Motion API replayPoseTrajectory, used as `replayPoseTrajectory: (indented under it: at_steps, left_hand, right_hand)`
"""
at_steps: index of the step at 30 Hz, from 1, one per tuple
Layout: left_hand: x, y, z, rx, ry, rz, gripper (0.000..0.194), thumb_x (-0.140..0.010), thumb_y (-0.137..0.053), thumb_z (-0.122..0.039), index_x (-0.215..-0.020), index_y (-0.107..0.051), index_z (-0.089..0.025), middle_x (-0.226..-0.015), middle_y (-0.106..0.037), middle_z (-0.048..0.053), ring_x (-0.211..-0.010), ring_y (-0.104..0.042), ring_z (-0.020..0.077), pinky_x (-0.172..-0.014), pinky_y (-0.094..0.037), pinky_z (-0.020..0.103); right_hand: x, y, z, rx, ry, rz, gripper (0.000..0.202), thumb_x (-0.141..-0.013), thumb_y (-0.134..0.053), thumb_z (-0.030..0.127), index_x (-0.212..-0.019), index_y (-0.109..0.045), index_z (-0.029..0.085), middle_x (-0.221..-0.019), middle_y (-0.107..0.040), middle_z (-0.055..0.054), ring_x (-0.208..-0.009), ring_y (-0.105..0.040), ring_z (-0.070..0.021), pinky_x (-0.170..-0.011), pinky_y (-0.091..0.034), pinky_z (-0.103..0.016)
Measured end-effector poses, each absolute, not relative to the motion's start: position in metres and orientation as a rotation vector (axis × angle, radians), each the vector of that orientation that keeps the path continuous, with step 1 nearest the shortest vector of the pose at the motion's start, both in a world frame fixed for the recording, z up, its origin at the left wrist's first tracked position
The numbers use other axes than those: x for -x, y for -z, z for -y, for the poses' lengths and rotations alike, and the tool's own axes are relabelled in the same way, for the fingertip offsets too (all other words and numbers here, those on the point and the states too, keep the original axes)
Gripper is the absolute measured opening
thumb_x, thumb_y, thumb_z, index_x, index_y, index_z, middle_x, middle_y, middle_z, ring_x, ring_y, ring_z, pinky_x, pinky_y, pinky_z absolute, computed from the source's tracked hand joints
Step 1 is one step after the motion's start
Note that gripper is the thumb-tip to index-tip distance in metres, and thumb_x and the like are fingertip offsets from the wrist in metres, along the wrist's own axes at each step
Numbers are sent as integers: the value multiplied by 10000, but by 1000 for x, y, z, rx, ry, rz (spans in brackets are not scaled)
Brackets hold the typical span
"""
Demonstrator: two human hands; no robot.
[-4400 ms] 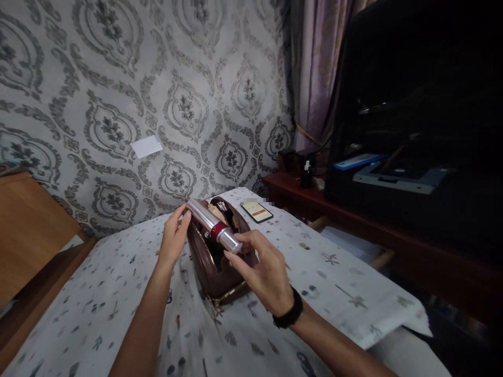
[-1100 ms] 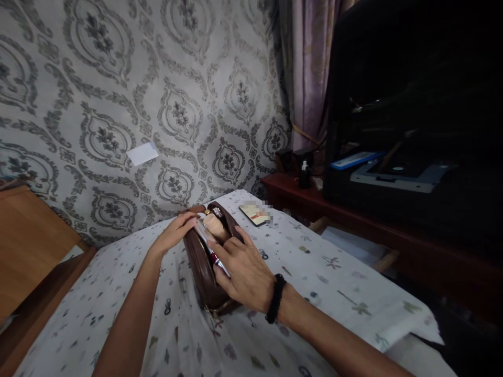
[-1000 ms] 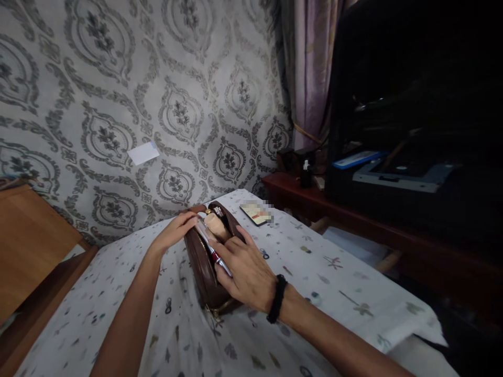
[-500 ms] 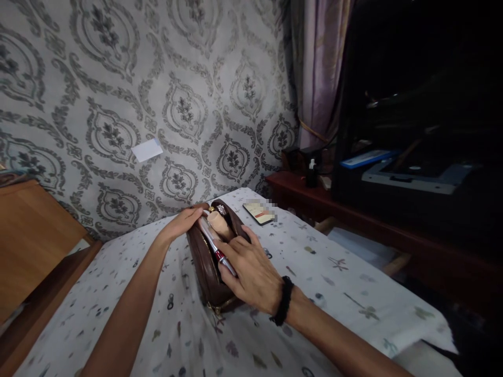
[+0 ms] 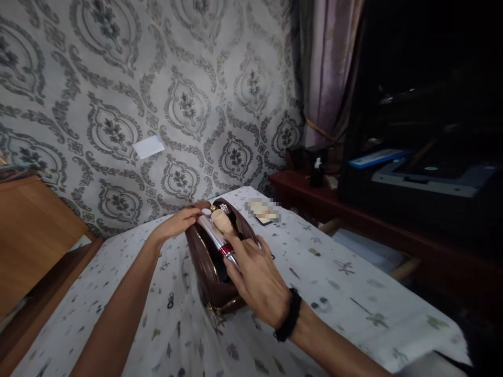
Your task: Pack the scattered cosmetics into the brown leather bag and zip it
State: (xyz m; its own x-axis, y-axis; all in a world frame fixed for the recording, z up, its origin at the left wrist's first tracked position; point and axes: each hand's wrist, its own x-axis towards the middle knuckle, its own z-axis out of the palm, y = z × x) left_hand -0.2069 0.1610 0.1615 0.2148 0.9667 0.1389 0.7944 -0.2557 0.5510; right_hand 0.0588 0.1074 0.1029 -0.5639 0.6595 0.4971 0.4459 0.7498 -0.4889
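A brown leather-like zip bag (image 5: 199, 259) lies unzipped on the patterned bedding. At its far left edge, my left hand (image 5: 178, 222) grips the rim with its fingertips. My right hand (image 5: 261, 277) is over the bag's opening, thumb and fingers closed on a slim silver tube with a red band (image 5: 212, 231). The tube points away from me, above the inside of the bag. Beside it a beige bottle-like item (image 5: 220, 220) stands up in the bag. What lies deeper in the bag is hidden by my right hand.
On the bedding (image 5: 326, 293) a phone (image 5: 264, 212) lies right of the bag, partly pixelated. A wooden panel (image 5: 35, 235) stands at the left. To the right are a reddish-brown desk (image 5: 302, 189), an open drawer (image 5: 367, 248) and a small dark bottle (image 5: 316, 175).
My right hand has shifted slightly right, and more of the silver tube shows, tilted up out of the bag. My left hand stays at the rim. The view has turned a little left.
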Motion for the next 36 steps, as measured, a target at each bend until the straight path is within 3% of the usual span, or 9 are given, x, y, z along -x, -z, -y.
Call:
replayPoseTrajectory:
  at_steps: [5, 10, 19, 24, 30, 36]
  left_hand:
    - [203, -176, -165, -2060, -431, -1525, 260, -674, -582, -249, -900, -707, -217, -937, -741, 21, -921, -649, 256, -849, -516, 325]
    - [191, -175, -175, -2226, -340, -1554, 167, -604, -579, -213, -746, -665, -203, -770, -693, -3, -758, -624, 222, -697, -502, 276]
    - [191, -168, -179, -2340, -320, -1690, 107, -578, -502, -147, -601, -588, -206, -651, -621, 3, -671, -570, 205, -670, -454, 292]
    - [195, -164, -172, -2309, -466, -1697, 123, -658, -510, -179, -671, -631, -196, -714, -657, 13, -739, -596, 220, -728, -482, 301]
    - [203, -155, -163, -2237, -753, -1572, 302, -750, -536, -175, -1005, -697, -164, -952, -711, 44, -948, -630, 226, -911, -481, 319]
    - [204, -157, -163, -2214, -667, -1539, 260, -798, -527, -170, -967, -724, -166, -935, -727, 33, -900, -646, 211, -862, -497, 289]
  right_hand:
    - [-55, -93, -111, 776, -440, 2136, 438, -965, -377, 174, -1402, -390, 152, -1142, -670, -138, -1047, -608, -289, -1029, -353, -559]
    - [-58, -90, -113, 704, -449, 2095, 399, -966, -394, 175, -1364, -431, 178, -1121, -675, -117, -1044, -610, -279, -1024, -358, -547]
    - [-62, -95, -116, 678, -480, 2136, 297, -950, -462, 177, -1235, -542, 194, -911, -670, -56, -898, -609, -255, -993, -358, -536]
    - [-60, -91, -117, 657, -464, 2074, 267, -957, -463, 169, -1212, -539, 185, -991, -686, -79, -930, -617, -253, -958, -390, -493]
    - [-58, -85, -117, 613, -432, 2035, 264, -966, -473, 168, -1224, -525, 182, -1008, -688, -78, -922, -622, -237, -930, -415, -465]
    - [-65, -88, -121, 497, -392, 2102, 274, -949, -498, 150, -1219, -535, 179, -971, -679, -54, -923, -611, -238, -934, -408, -463]
